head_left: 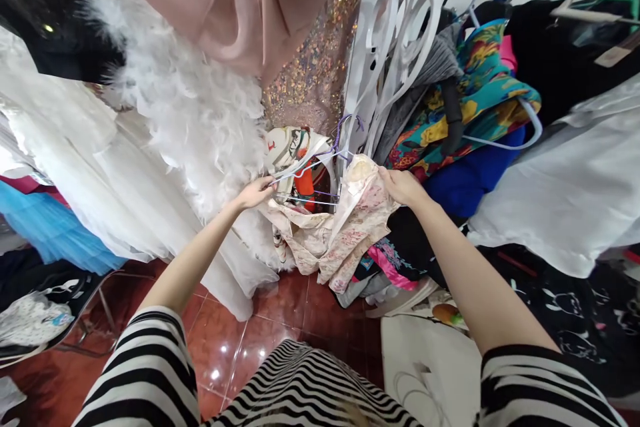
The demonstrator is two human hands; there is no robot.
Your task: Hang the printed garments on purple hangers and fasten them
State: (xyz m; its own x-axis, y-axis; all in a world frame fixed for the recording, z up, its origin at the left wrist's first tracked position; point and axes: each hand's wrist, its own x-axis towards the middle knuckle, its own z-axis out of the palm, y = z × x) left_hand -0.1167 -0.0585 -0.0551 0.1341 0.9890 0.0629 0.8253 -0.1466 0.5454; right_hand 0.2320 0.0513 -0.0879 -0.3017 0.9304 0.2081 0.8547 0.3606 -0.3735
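Note:
A cream and pink floral garment [325, 240] hangs in front of me, with a pale wire hanger [300, 172] at its top. My left hand [256, 192] is closed at the hanger's left end, by the garment's edge. On the other side, my right hand [404, 187] grips the garment near its padded, cup-like top. The hanger's right end is hidden by the cloth. Behind it, a purple hanger [341, 133] hangs at the white metal scrollwork. A patterned garment with orange [304, 183] shows through the gap.
White feathered cloth [190, 100] and white gowns hang at left, below a dusty-pink satin fabric [240, 7]. White scrollwork [395, 47] rises at centre right. Colourful clothes [475, 93] hang beyond it. A white box-like object [430, 367] stands low right on the red tiled floor [260, 340].

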